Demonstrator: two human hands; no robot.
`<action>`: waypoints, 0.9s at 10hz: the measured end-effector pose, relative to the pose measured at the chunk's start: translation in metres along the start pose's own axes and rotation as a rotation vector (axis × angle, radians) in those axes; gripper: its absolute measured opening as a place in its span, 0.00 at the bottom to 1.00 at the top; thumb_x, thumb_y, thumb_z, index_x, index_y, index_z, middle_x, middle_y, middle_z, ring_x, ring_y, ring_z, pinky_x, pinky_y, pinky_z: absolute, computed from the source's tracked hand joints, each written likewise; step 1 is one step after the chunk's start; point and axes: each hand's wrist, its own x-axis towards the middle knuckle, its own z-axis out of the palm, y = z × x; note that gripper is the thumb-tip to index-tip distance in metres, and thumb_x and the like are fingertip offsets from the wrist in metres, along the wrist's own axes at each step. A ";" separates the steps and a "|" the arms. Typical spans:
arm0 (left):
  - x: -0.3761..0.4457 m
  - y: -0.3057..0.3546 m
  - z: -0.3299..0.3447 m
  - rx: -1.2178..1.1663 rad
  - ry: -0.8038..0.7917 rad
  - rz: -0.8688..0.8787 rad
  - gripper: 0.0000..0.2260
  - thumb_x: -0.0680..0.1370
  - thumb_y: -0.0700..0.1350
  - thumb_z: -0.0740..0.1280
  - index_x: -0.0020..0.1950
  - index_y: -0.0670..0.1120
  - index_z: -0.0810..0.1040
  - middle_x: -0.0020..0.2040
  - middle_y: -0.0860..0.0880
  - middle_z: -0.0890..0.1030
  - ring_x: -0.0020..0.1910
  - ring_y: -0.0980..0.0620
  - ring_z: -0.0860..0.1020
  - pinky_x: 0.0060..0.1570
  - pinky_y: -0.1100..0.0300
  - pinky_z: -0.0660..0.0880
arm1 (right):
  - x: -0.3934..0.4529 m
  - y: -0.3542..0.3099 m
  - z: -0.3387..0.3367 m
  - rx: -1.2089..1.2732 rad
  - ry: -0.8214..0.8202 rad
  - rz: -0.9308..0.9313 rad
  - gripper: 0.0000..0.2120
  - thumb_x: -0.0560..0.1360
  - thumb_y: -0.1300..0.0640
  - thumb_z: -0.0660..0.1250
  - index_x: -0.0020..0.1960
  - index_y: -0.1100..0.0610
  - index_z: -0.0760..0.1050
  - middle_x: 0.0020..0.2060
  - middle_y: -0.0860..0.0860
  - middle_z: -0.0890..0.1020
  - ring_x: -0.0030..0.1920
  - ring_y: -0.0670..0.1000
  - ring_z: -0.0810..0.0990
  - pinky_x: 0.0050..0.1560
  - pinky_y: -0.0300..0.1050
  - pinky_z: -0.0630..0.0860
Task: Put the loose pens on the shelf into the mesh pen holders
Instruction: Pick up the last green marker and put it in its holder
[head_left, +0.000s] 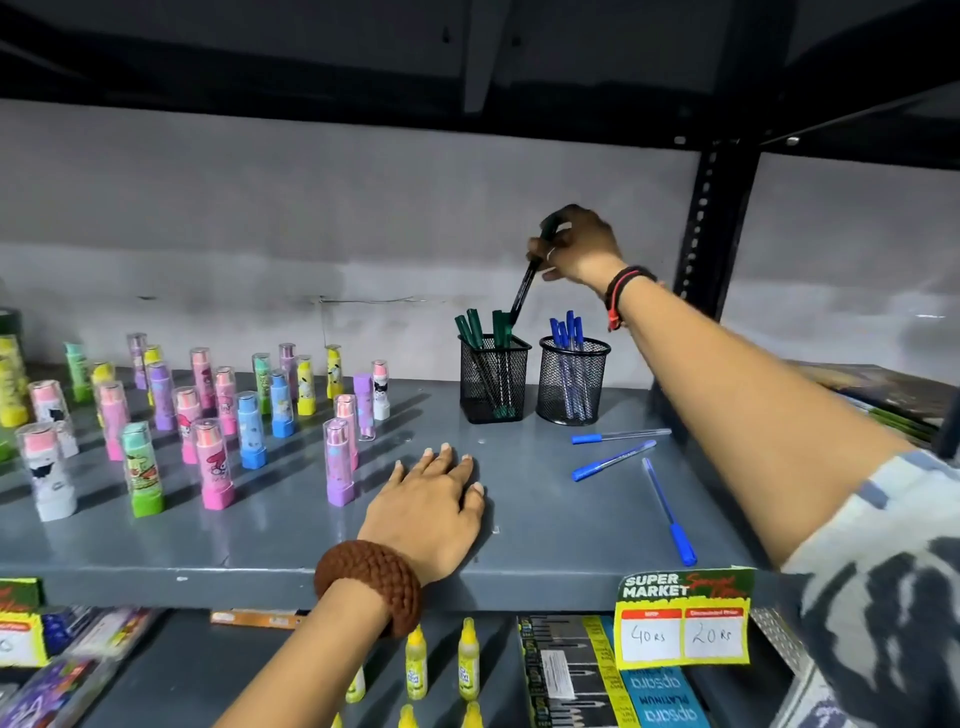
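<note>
From the head view, your right hand (569, 244) has its fingers closed on a dark green pen (524, 291), held tilted with its lower end at the mouth of the square holder (493, 379), among the green pens (475, 327) already standing there. Straighten the pen before you let go — at this slant the tip could catch on the mesh rim or jam against the other caps. Lower it until it bottoms out, then release; dropping it from height may tip the light holder.

Your left hand (434, 499) lies flat on the shelf (260, 545), fingers spread and holding nothing. Keep it there as a brace, clear of the glue sticks (213, 462) just beside it.

Three blue pens (615, 460) lie loose on the shelf, in front of and to the right of the round holder (571, 382) — they likely belong in it, with the blue ones.
</note>
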 end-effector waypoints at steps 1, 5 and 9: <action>0.000 0.000 0.000 -0.009 0.016 0.001 0.23 0.81 0.52 0.48 0.76 0.51 0.55 0.79 0.50 0.53 0.77 0.53 0.50 0.75 0.53 0.44 | 0.002 0.013 0.021 -0.050 -0.008 -0.044 0.19 0.74 0.60 0.68 0.60 0.63 0.65 0.51 0.63 0.83 0.46 0.58 0.85 0.44 0.53 0.84; 0.000 0.000 -0.001 -0.015 0.041 -0.006 0.22 0.81 0.52 0.49 0.76 0.52 0.56 0.78 0.50 0.54 0.77 0.54 0.51 0.75 0.54 0.45 | -0.004 0.042 0.068 -0.267 -0.184 -0.046 0.18 0.70 0.61 0.73 0.55 0.60 0.69 0.39 0.56 0.77 0.30 0.55 0.79 0.32 0.50 0.82; 0.001 0.000 -0.001 -0.013 0.020 -0.003 0.22 0.81 0.52 0.49 0.76 0.51 0.56 0.78 0.50 0.54 0.77 0.53 0.51 0.75 0.53 0.45 | -0.007 0.034 0.025 -0.365 -0.130 -0.086 0.14 0.71 0.63 0.71 0.56 0.60 0.77 0.43 0.55 0.83 0.29 0.47 0.78 0.22 0.34 0.75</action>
